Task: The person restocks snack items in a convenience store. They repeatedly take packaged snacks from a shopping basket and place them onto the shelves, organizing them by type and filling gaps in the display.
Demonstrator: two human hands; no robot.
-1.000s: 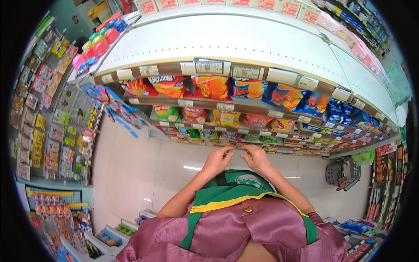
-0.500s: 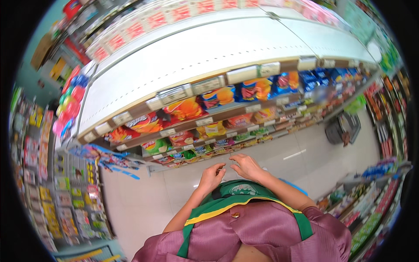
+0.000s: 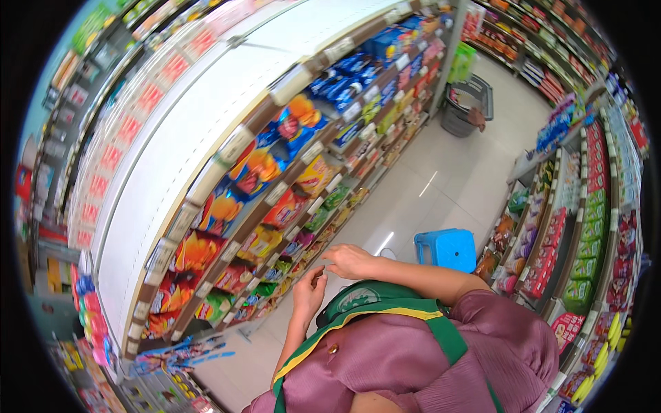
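Note:
My left hand (image 3: 309,294) hangs in front of my green apron (image 3: 354,303), its fingers loosely bent and apart, with nothing seen in it. Just right of it and a little higher is my right hand (image 3: 349,262), fingers stretched toward the left one, also holding nothing visible. The two hands are close but do not seem to touch. Beyond them stands a shelf unit with rows of snack bags, such as an orange chip bag (image 3: 197,252) and a yellow bag (image 3: 315,176). Neither hand touches the shelves.
A blue plastic stool (image 3: 446,250) stands on the tiled floor (image 3: 420,196) to my right. Farther off is a dark grey basket (image 3: 458,113) beside the shelf end. The white top shelf (image 3: 148,186) runs along the left; stocked shelves (image 3: 584,275) line the right side.
My view has turned to the right, so the snack shelves now slant across the left and the blue stool shows fully. Both hands stay near each other before the apron.

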